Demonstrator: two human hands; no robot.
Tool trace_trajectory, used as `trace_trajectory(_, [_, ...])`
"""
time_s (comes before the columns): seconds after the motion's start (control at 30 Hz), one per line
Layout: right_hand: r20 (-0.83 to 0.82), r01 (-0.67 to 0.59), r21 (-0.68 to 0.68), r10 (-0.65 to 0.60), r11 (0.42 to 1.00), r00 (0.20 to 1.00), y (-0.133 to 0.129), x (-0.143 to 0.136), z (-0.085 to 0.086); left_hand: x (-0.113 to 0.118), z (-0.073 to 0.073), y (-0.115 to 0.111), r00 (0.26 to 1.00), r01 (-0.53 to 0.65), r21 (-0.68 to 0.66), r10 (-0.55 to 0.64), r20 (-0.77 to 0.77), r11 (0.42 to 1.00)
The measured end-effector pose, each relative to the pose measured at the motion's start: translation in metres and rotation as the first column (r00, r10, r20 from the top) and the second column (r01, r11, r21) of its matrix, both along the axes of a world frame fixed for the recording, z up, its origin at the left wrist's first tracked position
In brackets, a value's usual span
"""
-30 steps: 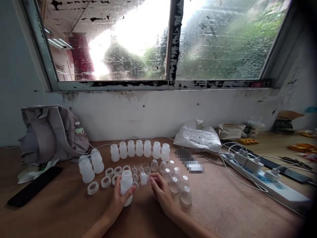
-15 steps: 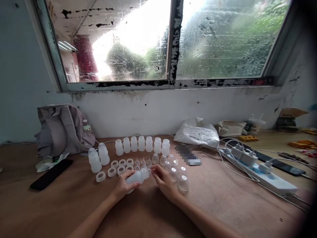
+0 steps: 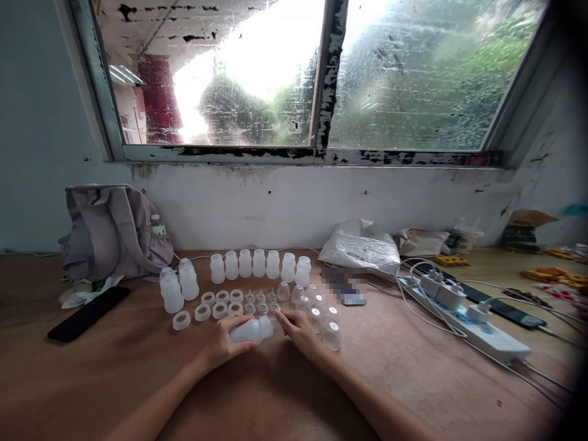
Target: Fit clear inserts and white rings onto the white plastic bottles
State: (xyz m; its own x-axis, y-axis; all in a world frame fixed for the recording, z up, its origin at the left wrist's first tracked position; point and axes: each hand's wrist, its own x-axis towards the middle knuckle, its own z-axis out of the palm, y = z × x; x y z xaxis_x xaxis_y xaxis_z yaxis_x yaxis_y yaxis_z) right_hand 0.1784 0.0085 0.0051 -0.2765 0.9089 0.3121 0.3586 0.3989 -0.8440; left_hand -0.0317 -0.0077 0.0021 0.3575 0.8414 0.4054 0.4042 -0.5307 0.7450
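Observation:
My left hand (image 3: 224, 344) is wrapped round a frosted baby bottle (image 3: 250, 331), tipped on its side with its mouth to the right. Fingers of my right hand (image 3: 296, 329) are pinched together at the bottle's mouth; whatever lies between them is too small to make out. Just beyond my hands lie white collar rings (image 3: 203, 312) and clear teats (image 3: 261, 298) in rows. To the right of these stand several translucent dome caps (image 3: 331, 338). Several open bottles (image 3: 245, 263) stand in a row behind, and two bottles with tops fitted (image 3: 171, 292) stand at the left.
A black phone (image 3: 89, 312) lies at the left, before a grey backpack (image 3: 113, 229). On the right, a power strip (image 3: 487, 337) trails white cables. A silver plastic bag (image 3: 361, 248) rests against the wall, with a partly blurred dark object (image 3: 342, 285) in front.
The held bottle has tilted closer to level, and my right fingers remain at its mouth. The whole view has shifted slightly.

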Motion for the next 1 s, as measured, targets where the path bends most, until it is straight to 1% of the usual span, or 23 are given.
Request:
trace_trajectory(0.1, [0.025, -0.031, 0.026, 0.030, 0.999, 0.999, 0.000, 0.003, 0.005, 0.001, 0.002, -0.002, 1.000, 0.011, 0.037, -0.011, -0.006, 0.999])
trace_trajectory(0.2, [0.021, -0.078, 0.047, 0.077, 0.996, 0.997, 0.000, 0.006, 0.008, 0.001, 0.006, -0.005, 0.999, 0.029, 0.036, -0.028, -0.028, 0.999])
trace_trajectory(0.3, [0.037, -0.079, -0.022, 0.080, 0.997, 0.996, 0.000, 0.005, 0.006, 0.002, 0.005, -0.005, 0.998, 0.031, 0.051, -0.028, -0.054, 0.998])
trace_trajectory(0.4, [-0.002, -0.070, -0.143, 0.071, 0.987, 0.997, 0.000, 0.003, 0.004, 0.002, -0.002, -0.002, 0.999, 0.001, 0.078, 0.003, -0.053, 0.997])
trace_trajectory(0.43, [-0.043, -0.089, -0.189, 0.082, 0.978, 0.996, 0.000, 0.003, 0.004, 0.002, -0.004, 0.000, 0.999, -0.018, 0.075, 0.022, -0.048, 0.997])
trace_trajectory(0.5, [-0.149, -0.167, -0.258, 0.132, 0.952, 0.980, -0.003, 0.002, 0.006, 0.001, -0.006, 0.002, 0.998, -0.052, 0.054, 0.054, -0.043, 0.997])
trace_trajectory(0.57, [-0.219, -0.267, -0.269, 0.211, 0.925, 0.952, -0.005, 0.001, 0.008, 0.001, -0.005, 0.002, 0.997, -0.056, 0.038, 0.058, -0.052, 0.998])
trace_trajectory(0.63, [-0.214, -0.330, -0.261, 0.279, 0.907, 0.936, -0.007, -0.001, 0.007, 0.001, -0.004, 0.000, 0.997, -0.026, 0.052, 0.029, -0.076, 0.998])
trace_trajectory(0.7, [-0.168, -0.313, -0.264, 0.277, 0.912, 0.946, -0.008, -0.003, 0.006, 0.002, -0.002, -0.004, 0.993, 0.006, 0.099, 0.005, -0.115, 0.995])
trace_trajectory(0.8, [-0.111, -0.216, -0.256, 0.193, 0.942, 0.975, -0.010, -0.006, 0.004, 0.003, -0.004, -0.009, 0.982, 0.023, 0.219, 0.018, -0.187, 0.976])
trace_trajectory(0.9, [-0.105, -0.152, -0.218, 0.132, 0.964, 0.986, -0.012, -0.009, 0.005, 0.003, -0.010, -0.007, 0.966, 0.040, 0.324, 0.046, -0.253, 0.945])
trace_trajectory(1.0, [-0.126, -0.127, -0.266, 0.096, 0.956, 0.987, -0.012, -0.011, 0.003, 0.002, -0.015, -0.002, 0.951, 0.060, 0.371, 0.059, -0.302, 0.927])
